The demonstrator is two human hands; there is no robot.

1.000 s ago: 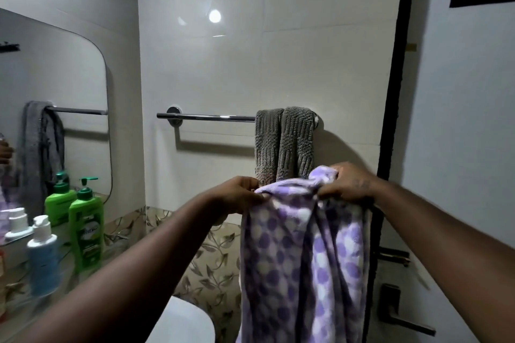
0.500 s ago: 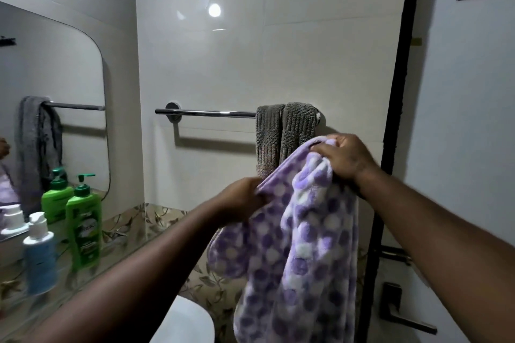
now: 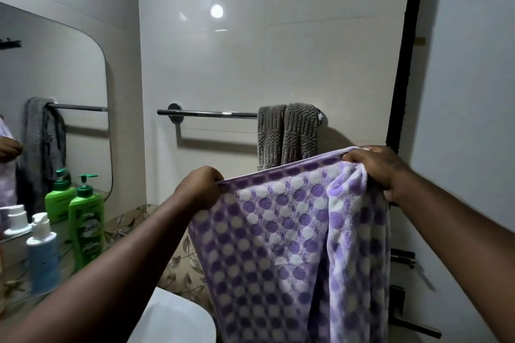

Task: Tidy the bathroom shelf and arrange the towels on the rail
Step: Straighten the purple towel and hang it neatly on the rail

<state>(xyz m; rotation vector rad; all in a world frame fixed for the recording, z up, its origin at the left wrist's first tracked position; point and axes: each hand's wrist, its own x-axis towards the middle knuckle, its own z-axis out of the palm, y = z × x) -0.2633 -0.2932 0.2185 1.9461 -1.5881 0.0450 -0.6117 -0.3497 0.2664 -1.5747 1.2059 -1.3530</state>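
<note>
A purple and white dotted towel [image 3: 281,239] hangs spread between my hands, below and in front of the chrome rail [image 3: 207,113]. My left hand [image 3: 202,188] pinches its upper left corner. My right hand [image 3: 377,167] grips the upper right edge, higher up, with the cloth bunched under it. A grey ribbed towel [image 3: 288,133] is draped over the rail's right end; the dotted towel covers its lower part. The rail's left half is bare.
On the glass shelf [image 3: 16,276] at the left stand a green pump bottle [image 3: 86,220], a blue bottle with a white pump [image 3: 43,253] and more bottles by the mirror [image 3: 55,86]. A white toilet lid [image 3: 172,320] lies below. A door with a black handle [image 3: 412,323] stands at the right.
My hands have drawn apart and stretched the towel's top edge out flat. The bunched cloth has opened into a wide sheet. My right hand has dropped a little.
</note>
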